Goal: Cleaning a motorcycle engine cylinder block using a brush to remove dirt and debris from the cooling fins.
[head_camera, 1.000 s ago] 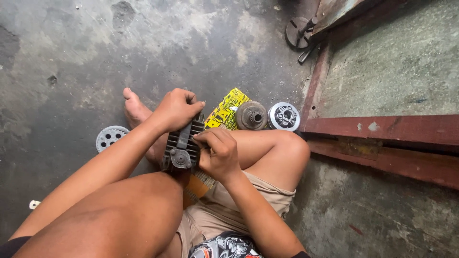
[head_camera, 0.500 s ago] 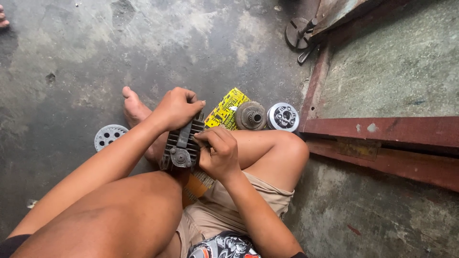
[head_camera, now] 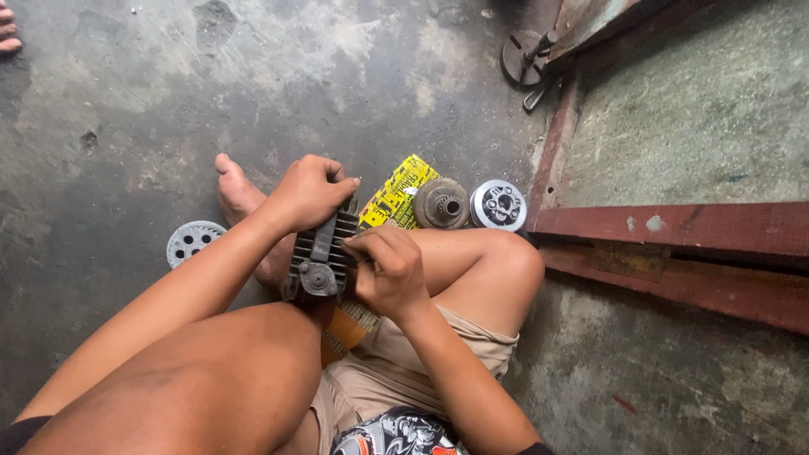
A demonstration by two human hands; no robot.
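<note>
**Both hands on a finned engine part**

We see the fingers of the left hand (head_camera: 308, 192) curled over the top edge of a dark finned metal engine part (head_camera: 318, 255), gripping it from above. The fingers of the right hand (head_camera: 389, 271) are bent and pinched together at the part's right side, pressing against the fins; whether they hold anything small between them we cannot tell. The part stands roughly upright between the two hands, resting above the left knee and in front of the folded right leg.

Just beyond the hands, a yellow printed pack (head_camera: 398, 193) lies on the concrete floor (head_camera: 126, 109). Beside it on the right sit a dull round metal hub (head_camera: 442, 203) and a shinier round hub (head_camera: 498, 206), close together. A pale perforated disc (head_camera: 192, 241) lies on the floor left of the bare foot (head_camera: 240, 198). A rusty red metal frame (head_camera: 674, 227) runs along the right.
</note>
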